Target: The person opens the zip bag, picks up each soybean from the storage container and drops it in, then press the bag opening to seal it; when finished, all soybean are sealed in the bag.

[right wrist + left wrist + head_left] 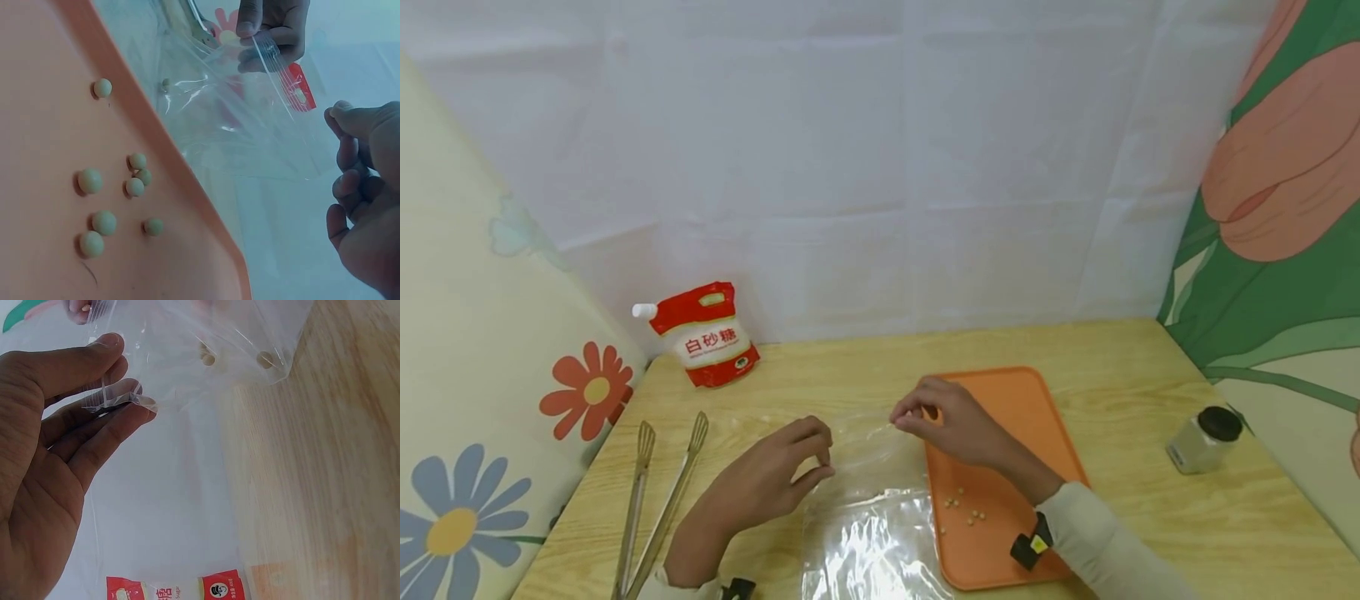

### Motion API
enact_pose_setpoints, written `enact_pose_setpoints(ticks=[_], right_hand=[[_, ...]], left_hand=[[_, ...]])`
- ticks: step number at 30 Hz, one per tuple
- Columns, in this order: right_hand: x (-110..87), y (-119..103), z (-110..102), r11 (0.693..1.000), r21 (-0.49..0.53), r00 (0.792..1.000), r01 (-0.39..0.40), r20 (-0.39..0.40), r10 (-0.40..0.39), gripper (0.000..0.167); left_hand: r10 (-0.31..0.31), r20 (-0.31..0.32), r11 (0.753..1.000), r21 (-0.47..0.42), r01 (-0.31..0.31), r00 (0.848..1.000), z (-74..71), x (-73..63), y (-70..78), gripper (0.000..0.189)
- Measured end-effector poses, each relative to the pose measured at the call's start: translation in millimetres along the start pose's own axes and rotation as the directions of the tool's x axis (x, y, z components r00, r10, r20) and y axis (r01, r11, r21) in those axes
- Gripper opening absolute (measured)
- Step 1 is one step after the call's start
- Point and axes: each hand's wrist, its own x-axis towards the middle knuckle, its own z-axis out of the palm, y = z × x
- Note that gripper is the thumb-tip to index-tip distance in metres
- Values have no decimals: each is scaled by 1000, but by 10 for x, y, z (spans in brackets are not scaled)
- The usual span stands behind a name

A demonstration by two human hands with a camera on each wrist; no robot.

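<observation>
My left hand (775,475) holds a clear zip bag (880,533) by its mouth, thumb and fingers on either side of the zip strip (97,369). Inside the bag lie small pale beans (265,359), round like soybeans. Close to the bag's mouth is my right hand (951,421), thumb and forefinger tips pressed together. A small tan spot shows between those tips in the left wrist view, like a bean, mostly hidden. Below that hand, the orange tray (1015,408) carries several loose pale beans (90,181).
A red and white sugar pouch (707,337) stands at the back left. Metal tongs (662,508) lie near the left edge, handle end toward the front. A square jar with a black lid (1202,442) lies tilted at the right. White cloth (910,167) hangs behind the table.
</observation>
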Motion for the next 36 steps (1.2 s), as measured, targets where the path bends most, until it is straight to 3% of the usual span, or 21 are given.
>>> enact_pose_setpoints(ticks=[7,14,17,21,24,28,32,36], right_hand=[[-21,32,-16,998,-27,998,-55,-36,54,20],[-114,120,-66,998,-9,996,-55,-69,55,15],[-176,137,-112,998,-13,997,-66,-41,65,16],[-275,192,-178,995,-35,993,-94,72,96,16],[-356,266,-209,987,-84,973,-136,174,149,14],[-445,345,-241,978,-128,927,-168,316,200,10],[-511,372,-282,984,-93,879,-154,443,180,5],[-532,353,-329,988,-100,849,-119,506,154,9]], left_hand=[[-7,9,1000,3,7,1000,1,5,0,23],[-11,16,1000,4,11,1000,-5,11,0,23],[-5,10,1000,11,5,1000,-6,16,2,24],[3,-1,1000,10,-3,1000,-2,14,1,24],[5,-1,1000,3,-5,1000,8,2,0,25],[-4,7,1000,-1,4,1000,17,-14,3,25],[-8,7,1000,-5,8,1000,20,-24,5,25],[2,2,1000,3,-2,1000,5,-12,1,26]])
